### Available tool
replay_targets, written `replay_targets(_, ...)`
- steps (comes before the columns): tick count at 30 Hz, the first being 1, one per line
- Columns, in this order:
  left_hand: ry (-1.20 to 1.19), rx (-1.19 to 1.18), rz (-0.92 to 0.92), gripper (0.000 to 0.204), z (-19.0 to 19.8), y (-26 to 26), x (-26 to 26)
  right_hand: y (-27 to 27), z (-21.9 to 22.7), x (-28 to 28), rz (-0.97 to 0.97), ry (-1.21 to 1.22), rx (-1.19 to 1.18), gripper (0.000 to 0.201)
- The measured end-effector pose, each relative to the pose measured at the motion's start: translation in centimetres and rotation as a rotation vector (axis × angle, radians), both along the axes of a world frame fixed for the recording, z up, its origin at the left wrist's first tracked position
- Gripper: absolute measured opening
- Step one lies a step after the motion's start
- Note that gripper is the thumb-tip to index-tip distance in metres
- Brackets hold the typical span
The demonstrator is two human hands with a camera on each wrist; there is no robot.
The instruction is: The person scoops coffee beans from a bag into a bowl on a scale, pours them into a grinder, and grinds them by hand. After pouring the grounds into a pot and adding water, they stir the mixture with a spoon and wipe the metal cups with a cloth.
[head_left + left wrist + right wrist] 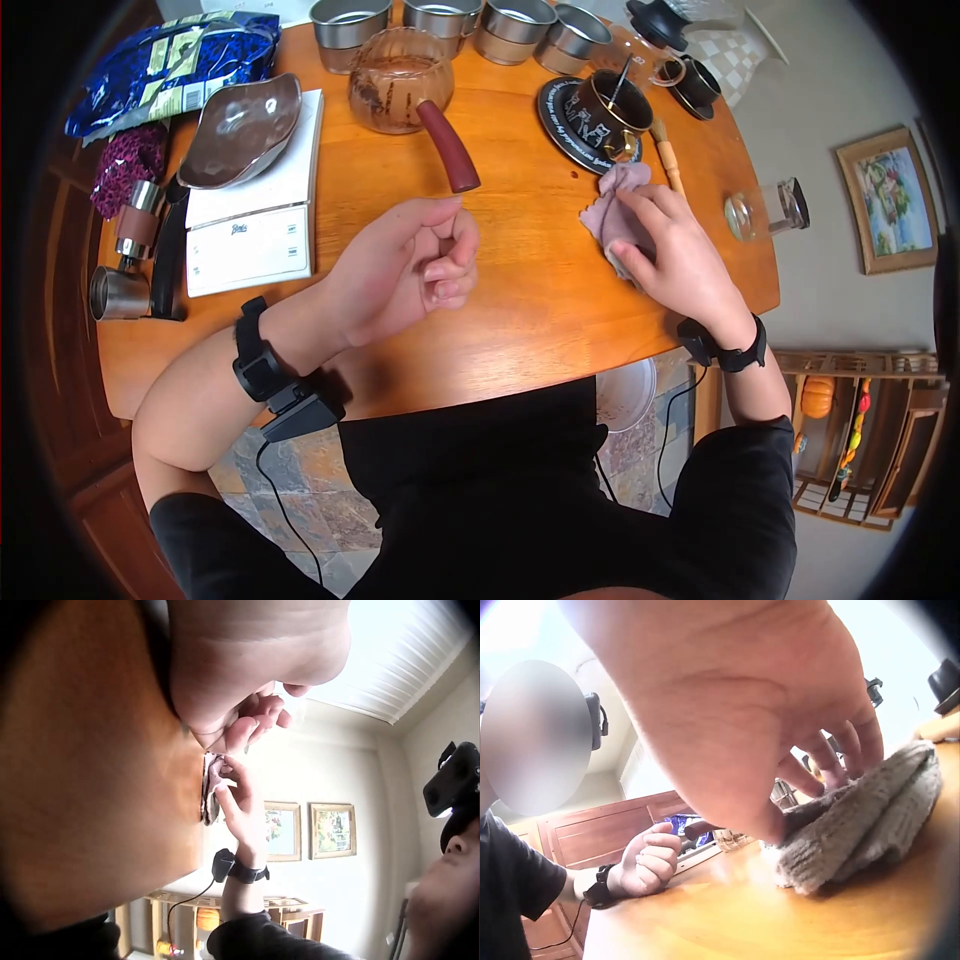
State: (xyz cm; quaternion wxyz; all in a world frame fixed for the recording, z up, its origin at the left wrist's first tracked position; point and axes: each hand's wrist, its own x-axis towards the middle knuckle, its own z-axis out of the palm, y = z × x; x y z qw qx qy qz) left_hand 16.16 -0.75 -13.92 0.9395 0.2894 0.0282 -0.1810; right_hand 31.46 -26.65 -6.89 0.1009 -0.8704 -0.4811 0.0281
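My right hand (685, 250) is on a greyish-mauve cloth (608, 220) on the wooden table, thumb on the near side and fingers over the far side. The right wrist view shows the cloth (862, 821) bunched in soft folds between thumb and fingers. My left hand (410, 265) is held over the table's near part with its fingers loosely curled and nothing in them. Just beyond it points the dark red handle (450, 148) of a ribbed amber glass pot (400, 85). A black cup (600, 115) with a spoon stands on a black saucer (560, 125) beyond the cloth.
At left, a brown dish (240, 130) sits on a white scale (250, 245), near a portafilter (125, 285) and a blue foil bag (190, 65). Several metal tins (350, 25) line the back. A wooden-handled brush (667, 160) and a glass jar (760, 212) are at right.
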Motion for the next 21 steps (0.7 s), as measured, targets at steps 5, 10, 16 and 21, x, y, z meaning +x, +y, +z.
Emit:
replay_targets(5,-0.003,-0.011,-0.008,0.041,-0.2,0.0,0.0,0.4,0.3,0.2,0.111,0.228,-0.044,0.035)
replay_targets(10,-0.022,-0.017,-0.008,0.04,-0.2,0.0,0.0,1.6,-0.6,0.3,0.213,0.122,-0.011,0.034)
replay_targets(16,0.004,0.01,0.001,0.043,-0.1,0.0,0.0,3.7,-1.2,0.6,0.27,0.033,-0.024,0.036)
replay_targets(21,0.007,0.004,-0.007,0.043,0.0,0.0,0.0,3.9,-0.7,2.1,0.325,0.202,-0.018,0.024)
